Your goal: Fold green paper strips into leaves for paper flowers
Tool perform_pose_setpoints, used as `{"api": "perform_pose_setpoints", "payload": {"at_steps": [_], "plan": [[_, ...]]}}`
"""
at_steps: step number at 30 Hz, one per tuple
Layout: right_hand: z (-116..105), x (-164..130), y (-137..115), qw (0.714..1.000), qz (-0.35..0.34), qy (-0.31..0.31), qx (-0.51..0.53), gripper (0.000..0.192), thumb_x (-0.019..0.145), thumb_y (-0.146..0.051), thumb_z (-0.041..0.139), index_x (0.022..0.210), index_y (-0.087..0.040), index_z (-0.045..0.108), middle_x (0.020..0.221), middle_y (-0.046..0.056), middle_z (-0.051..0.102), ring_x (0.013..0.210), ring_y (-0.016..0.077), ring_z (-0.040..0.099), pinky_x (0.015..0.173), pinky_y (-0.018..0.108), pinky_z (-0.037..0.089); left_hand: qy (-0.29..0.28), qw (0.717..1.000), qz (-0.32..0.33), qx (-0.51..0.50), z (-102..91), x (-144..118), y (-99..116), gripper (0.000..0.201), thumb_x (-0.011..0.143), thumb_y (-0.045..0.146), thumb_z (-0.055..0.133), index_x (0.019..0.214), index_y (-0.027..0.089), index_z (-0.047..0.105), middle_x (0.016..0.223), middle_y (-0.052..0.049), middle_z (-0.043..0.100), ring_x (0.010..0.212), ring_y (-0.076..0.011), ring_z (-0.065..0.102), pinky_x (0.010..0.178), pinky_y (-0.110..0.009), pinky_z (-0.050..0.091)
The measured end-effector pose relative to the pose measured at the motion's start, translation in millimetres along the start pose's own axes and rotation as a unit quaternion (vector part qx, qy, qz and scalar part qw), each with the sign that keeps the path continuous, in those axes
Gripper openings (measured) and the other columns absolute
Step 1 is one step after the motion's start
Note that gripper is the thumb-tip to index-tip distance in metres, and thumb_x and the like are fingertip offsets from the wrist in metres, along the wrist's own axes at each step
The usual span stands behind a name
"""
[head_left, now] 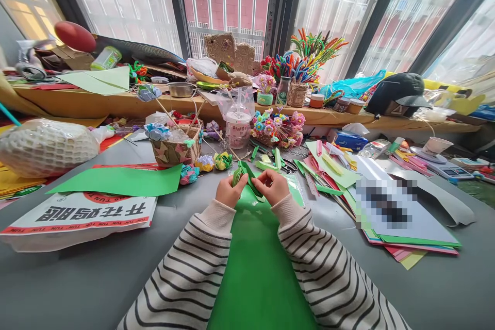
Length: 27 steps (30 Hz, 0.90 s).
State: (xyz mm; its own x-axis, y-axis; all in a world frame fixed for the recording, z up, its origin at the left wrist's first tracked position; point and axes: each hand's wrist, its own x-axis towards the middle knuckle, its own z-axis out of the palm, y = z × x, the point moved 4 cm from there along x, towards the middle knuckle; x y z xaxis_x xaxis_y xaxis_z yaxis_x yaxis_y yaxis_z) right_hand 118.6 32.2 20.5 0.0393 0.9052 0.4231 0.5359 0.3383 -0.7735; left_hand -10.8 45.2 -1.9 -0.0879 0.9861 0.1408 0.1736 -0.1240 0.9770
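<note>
Above a long green sheet, my left hand pinches a folded piece of green paper whose layers stand up between finger and thumb. My right hand has its fingers closed on the other side of the same green paper, where a flap slants down. The fingers partly hide how the two sides join. Just beyond lie scissors and cut green strips. Folded paper flowers rest past my left hand, beside a basket with more flowers.
To the left, another green sheet overlaps a printed paper bag. A pink-printed cup stands behind the hands. Stacked coloured paper and a small scale are at right. The windowsill carries many craft supplies.
</note>
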Motion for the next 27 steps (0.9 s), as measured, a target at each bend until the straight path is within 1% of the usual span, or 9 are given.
{"api": "perform_pose_setpoints", "payload": {"at_steps": [2, 4, 7, 10, 13, 17, 20, 27], "plan": [[0.1, -0.4, -1.4, 1.0, -0.017, -0.001, -0.011, 0.017, 0.062, -0.03, 0.053, 0.054, -0.016, 0.049, 0.05, -0.003, 0.048, 0.045, 0.0069, 0.038, 0.043, 0.018, 0.032, -0.001, 1.0, 0.005, 0.03, -0.6, 1.5, -2.9, 0.034, 0.06, 0.039, 0.05, 0.042, 0.018, 0.03, 0.032, 0.008, 0.024, 0.03, -0.0043, 0.024, 0.034, -0.02, 0.019], [-0.3, -0.6, -2.7, 0.999, -0.03, 0.003, -0.022, 0.016, 0.062, -0.03, 0.054, 0.056, -0.016, 0.05, 0.052, -0.003, 0.048, 0.045, 0.0068, 0.039, 0.044, 0.019, 0.032, 0.001, 0.999, 0.012, 0.05, -1.0, 2.6, -4.4, 0.034, 0.061, 0.038, 0.048, 0.042, 0.018, 0.029, 0.033, 0.008, 0.024, 0.031, -0.0045, 0.024, 0.035, -0.021, 0.019], [-1.6, -0.3, -3.1, 0.999, -0.031, 0.018, -0.028, 0.017, 0.063, -0.032, 0.053, 0.063, -0.016, 0.051, 0.056, -0.002, 0.05, 0.043, 0.0063, 0.039, 0.045, 0.019, 0.034, -0.003, 0.997, 0.028, 0.069, -0.2, 2.5, -2.4, 0.034, 0.062, 0.039, 0.047, 0.043, 0.018, 0.029, 0.033, 0.008, 0.023, 0.031, -0.0047, 0.025, 0.035, -0.021, 0.019], [-1.6, 0.0, -2.7, 0.999, -0.027, 0.021, -0.024, 0.017, 0.064, -0.032, 0.052, 0.07, -0.016, 0.052, 0.057, -0.002, 0.052, 0.043, 0.0065, 0.041, 0.046, 0.02, 0.036, -0.02, 0.996, 0.041, 0.075, 2.1, 0.5, 1.4, 0.035, 0.062, 0.038, 0.047, 0.042, 0.018, 0.027, 0.033, 0.008, 0.022, 0.032, -0.0047, 0.025, 0.036, -0.021, 0.019], [-0.9, -0.6, -3.7, 0.999, -0.039, 0.024, -0.027, 0.015, 0.066, -0.03, 0.05, 0.065, -0.015, 0.053, 0.055, -0.001, 0.052, 0.045, 0.0074, 0.043, 0.046, 0.019, 0.036, -0.029, 0.996, 0.038, 0.073, 3.5, -1.1, 2.8, 0.036, 0.063, 0.04, 0.046, 0.041, 0.018, 0.028, 0.033, 0.008, 0.023, 0.032, -0.0045, 0.024, 0.036, -0.021, 0.019], [0.5, -3.1, -7.0, 0.996, -0.071, 0.037, -0.037, 0.014, 0.067, -0.028, 0.048, 0.063, -0.015, 0.052, 0.053, -0.001, 0.049, 0.044, 0.0072, 0.042, 0.045, 0.019, 0.035, -0.013, 0.998, 0.023, 0.062, 2.2, -1.0, 1.0, 0.038, 0.063, 0.044, 0.045, 0.04, 0.017, 0.032, 0.033, 0.007, 0.024, 0.032, -0.0045, 0.024, 0.035, -0.021, 0.018], [2.1, -5.1, -10.0, 0.993, -0.096, 0.037, -0.056, 0.013, 0.068, -0.026, 0.048, 0.063, -0.015, 0.051, 0.052, -0.002, 0.047, 0.044, 0.0072, 0.04, 0.045, 0.019, 0.034, -0.001, 0.998, 0.016, 0.056, 1.1, -0.5, 0.4, 0.04, 0.063, 0.045, 0.046, 0.037, 0.017, 0.031, 0.032, 0.007, 0.024, 0.032, -0.0045, 0.024, 0.035, -0.021, 0.018], [3.7, -9.7, -17.5, 0.984, -0.137, 0.04, -0.108, 0.01, 0.069, -0.021, 0.044, 0.061, -0.017, 0.047, 0.057, -0.001, 0.046, 0.046, 0.0072, 0.039, 0.046, 0.019, 0.034, -0.005, 0.998, 0.024, 0.056, 1.0, -1.1, 2.0, 0.04, 0.062, 0.043, 0.046, 0.036, 0.018, 0.029, 0.031, 0.006, 0.026, 0.032, -0.0049, 0.024, 0.034, -0.021, 0.017]]}}
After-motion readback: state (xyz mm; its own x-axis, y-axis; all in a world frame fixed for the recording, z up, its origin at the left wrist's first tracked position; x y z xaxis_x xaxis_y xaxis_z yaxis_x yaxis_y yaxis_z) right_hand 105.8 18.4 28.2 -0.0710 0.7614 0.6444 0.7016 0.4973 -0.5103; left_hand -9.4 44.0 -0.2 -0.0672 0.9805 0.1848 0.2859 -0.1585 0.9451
